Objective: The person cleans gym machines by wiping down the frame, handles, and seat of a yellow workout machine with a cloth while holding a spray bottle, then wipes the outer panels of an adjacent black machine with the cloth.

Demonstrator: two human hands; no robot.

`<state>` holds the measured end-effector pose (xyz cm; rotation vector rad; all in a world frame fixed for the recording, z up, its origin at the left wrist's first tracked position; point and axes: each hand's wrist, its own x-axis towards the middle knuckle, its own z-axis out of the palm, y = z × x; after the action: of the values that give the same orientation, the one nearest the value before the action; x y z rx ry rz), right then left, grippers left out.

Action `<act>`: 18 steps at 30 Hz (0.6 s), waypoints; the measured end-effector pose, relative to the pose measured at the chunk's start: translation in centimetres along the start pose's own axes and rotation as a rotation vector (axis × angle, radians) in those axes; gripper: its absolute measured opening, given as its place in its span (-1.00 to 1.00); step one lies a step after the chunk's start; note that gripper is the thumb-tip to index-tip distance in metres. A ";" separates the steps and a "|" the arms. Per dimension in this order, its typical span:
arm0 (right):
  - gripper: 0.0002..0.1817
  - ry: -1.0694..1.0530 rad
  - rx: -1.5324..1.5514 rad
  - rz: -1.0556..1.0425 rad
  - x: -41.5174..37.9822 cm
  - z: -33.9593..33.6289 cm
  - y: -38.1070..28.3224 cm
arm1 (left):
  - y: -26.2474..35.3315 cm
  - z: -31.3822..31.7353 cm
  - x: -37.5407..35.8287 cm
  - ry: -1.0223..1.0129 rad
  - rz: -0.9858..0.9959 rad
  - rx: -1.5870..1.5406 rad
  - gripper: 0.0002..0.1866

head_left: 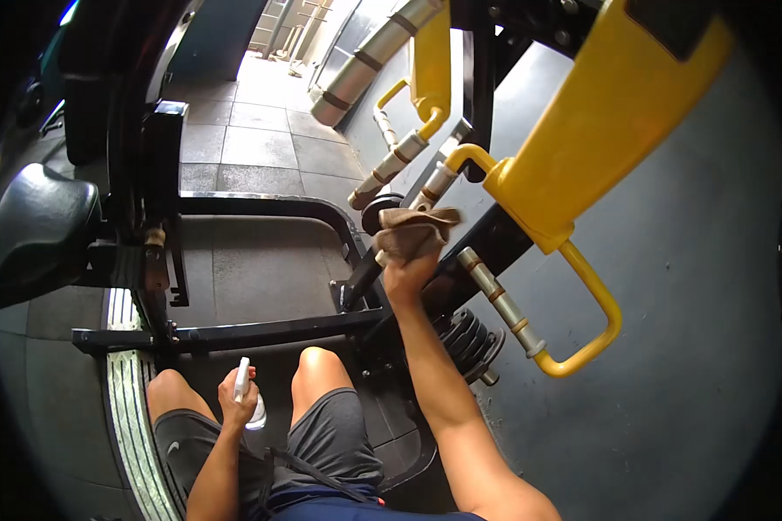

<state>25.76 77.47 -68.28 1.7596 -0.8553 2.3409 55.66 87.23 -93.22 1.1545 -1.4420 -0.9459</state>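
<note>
In my right hand (411,276) is a folded brown cloth (417,233), pressed around a silver handle grip (437,185) of a gym machine. The cloth covers the lower part of that grip and most of my fingers. A yellow bent tube joins the grip to a broad yellow machine arm (582,139). Low between my knees, my left hand (237,398) is wrapped round the neck of a white spray bottle (257,415), its white trigger head pointing up. To the right of my right forearm hangs another silver grip (501,300) on a yellow loop.
A black padded seat (42,230) stands at the left. Black frame bars (261,328) cross the tiled floor in front of my knees. Stacked weight plates (465,343) sit beside my right forearm. More silver grips (389,172) and a thick grey roller (374,65) are farther off. A grey wall (669,347) runs along the right.
</note>
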 end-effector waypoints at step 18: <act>-0.56 -0.813 -1.226 -0.021 -2.3 0.6 -5.1 | 0.8 -2.8 0.3 0.021 0.016 -0.033 -0.73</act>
<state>29.02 82.08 -68.33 1.8669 -1.7544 0.5355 58.30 87.21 -91.91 1.1239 -1.4118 -0.9404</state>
